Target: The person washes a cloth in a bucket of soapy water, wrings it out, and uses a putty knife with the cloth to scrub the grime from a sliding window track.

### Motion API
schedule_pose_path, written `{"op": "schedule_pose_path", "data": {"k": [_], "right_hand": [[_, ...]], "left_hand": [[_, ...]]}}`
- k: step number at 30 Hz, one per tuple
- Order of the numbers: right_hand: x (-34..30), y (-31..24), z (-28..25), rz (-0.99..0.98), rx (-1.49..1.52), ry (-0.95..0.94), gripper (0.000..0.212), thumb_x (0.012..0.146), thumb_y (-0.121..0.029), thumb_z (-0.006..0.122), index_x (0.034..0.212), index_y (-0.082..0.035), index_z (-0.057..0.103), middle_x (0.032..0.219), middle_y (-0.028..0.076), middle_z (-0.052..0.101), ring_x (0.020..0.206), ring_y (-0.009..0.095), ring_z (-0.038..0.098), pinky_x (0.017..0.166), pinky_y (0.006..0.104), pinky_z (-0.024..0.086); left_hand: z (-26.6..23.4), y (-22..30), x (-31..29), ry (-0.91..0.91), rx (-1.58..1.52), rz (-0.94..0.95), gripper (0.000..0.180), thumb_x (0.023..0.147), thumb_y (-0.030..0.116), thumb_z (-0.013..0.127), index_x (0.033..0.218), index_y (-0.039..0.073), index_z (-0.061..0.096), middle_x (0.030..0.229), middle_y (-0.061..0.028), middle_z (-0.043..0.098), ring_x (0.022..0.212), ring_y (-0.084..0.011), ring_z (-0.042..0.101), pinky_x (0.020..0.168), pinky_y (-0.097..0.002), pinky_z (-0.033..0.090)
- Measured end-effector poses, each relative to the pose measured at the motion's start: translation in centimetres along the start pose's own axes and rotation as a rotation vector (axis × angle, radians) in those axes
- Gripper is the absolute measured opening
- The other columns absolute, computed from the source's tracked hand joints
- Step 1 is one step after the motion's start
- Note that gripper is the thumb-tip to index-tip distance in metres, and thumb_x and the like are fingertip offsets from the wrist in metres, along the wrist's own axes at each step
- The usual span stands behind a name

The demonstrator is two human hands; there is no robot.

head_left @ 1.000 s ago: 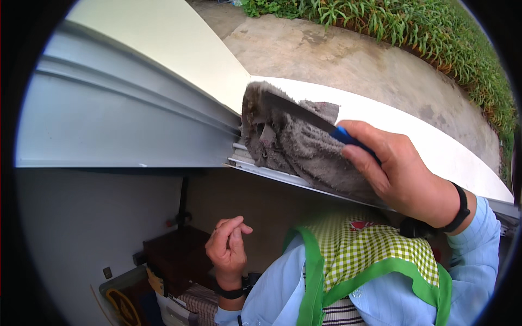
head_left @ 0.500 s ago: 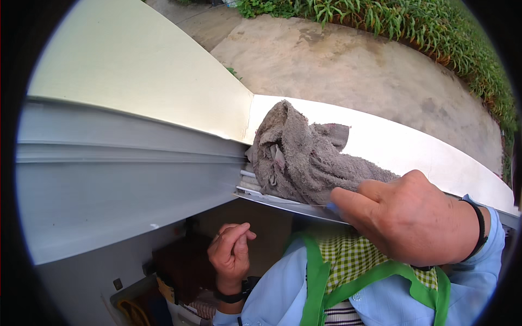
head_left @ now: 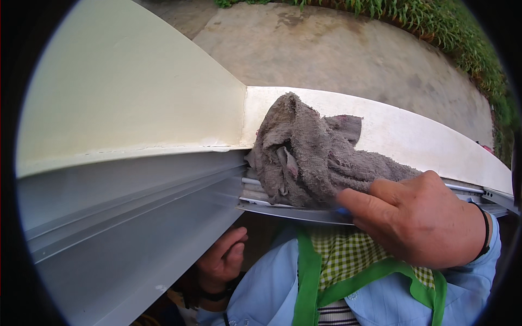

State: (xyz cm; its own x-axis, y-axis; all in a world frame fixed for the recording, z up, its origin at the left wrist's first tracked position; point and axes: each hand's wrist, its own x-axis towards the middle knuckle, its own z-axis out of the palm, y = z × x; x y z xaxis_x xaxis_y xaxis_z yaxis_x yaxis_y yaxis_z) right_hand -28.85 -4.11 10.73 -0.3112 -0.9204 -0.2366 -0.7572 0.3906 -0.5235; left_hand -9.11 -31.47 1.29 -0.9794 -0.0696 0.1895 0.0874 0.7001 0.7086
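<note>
A crumpled grey-brown towel (head_left: 304,155) lies bunched over the window track (head_left: 255,195) and white sill (head_left: 413,122), close to the corner of the frame. Beside its right end is my right hand (head_left: 418,217), fingers curled and index finger pointing left along the track. A bit of something blue (head_left: 342,211) shows at those fingertips; the rest is covered by the hand. My left hand (head_left: 224,259) hangs below the track with its fingers curled, and nothing shows in it. The grey window frame (head_left: 136,217) partly hides its wrist.
A cream wall (head_left: 130,81) rises at the left and meets the sill at the corner. Beyond the sill are a concrete ground (head_left: 337,54) and a strip of green plants (head_left: 435,24). The metal track continues right, past my right hand.
The view has shifted, so the grey frame slants more and the left hand sits lower, closer to its edge. My right hand stays curled beside the towel, which keeps its bunched shape.
</note>
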Motion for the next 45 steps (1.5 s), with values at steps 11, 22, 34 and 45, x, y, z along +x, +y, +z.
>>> {"op": "schedule_pose_path", "data": {"k": [11, 22, 34, 45], "right_hand": [[-1.1, 1.7, 0.0, 0.061, -0.049, 0.115, 0.051, 0.076, -0.011, 0.074, 0.123, -0.002, 0.056, 0.073, 0.008, 0.057, 0.058, 0.026, 0.06, 0.05, 0.0391, 0.045], [-4.3, 0.8, -0.2, 0.196, 0.084, 0.244, 0.036, 0.078, -0.002, 0.066, 0.112, -0.005, 0.055, 0.085, 0.014, 0.059, 0.072, 0.036, 0.06, 0.062, 0.0418, 0.046], [-2.9, 1.2, 4.2, 0.05, -0.052, 0.221, 0.036, 0.081, -0.006, 0.066, 0.115, -0.003, 0.055, 0.082, 0.012, 0.057, 0.068, 0.031, 0.062, 0.055, 0.0396, 0.048], [-0.8, 0.4, 3.2, -0.073, -0.291, 0.114, 0.049, 0.074, -0.018, 0.071, 0.12, -0.004, 0.057, 0.076, 0.006, 0.053, 0.068, 0.023, 0.063, 0.051, 0.0369, 0.049]], "left_hand": [[0.8, 1.3, 1.7, -0.094, -0.044, 0.151, 0.021, 0.093, 0.02, 0.061, 0.099, 0.0, 0.063, 0.073, -0.0117, 0.066, 0.065, -0.025, 0.061, 0.063, -0.0359, 0.05], [2.7, 5.9, 6.2, 0.039, 0.407, 0.32, 0.026, 0.083, 0.003, 0.069, 0.108, -0.003, 0.064, 0.1, -0.0139, 0.063, 0.074, -0.029, 0.065, 0.063, -0.0364, 0.054], [5.0, 1.8, 5.1, 0.237, 0.653, 0.323, 0.03, 0.074, -0.004, 0.067, 0.102, 0.005, 0.068, 0.081, -0.0081, 0.052, 0.061, -0.0222, 0.058, 0.054, -0.0337, 0.05], [4.8, 0.3, 3.9, 0.282, 0.644, 0.586, 0.026, 0.074, -0.003, 0.07, 0.1, 0.003, 0.072, 0.085, -0.0071, 0.059, 0.075, -0.0233, 0.063, 0.064, -0.033, 0.054]]}}
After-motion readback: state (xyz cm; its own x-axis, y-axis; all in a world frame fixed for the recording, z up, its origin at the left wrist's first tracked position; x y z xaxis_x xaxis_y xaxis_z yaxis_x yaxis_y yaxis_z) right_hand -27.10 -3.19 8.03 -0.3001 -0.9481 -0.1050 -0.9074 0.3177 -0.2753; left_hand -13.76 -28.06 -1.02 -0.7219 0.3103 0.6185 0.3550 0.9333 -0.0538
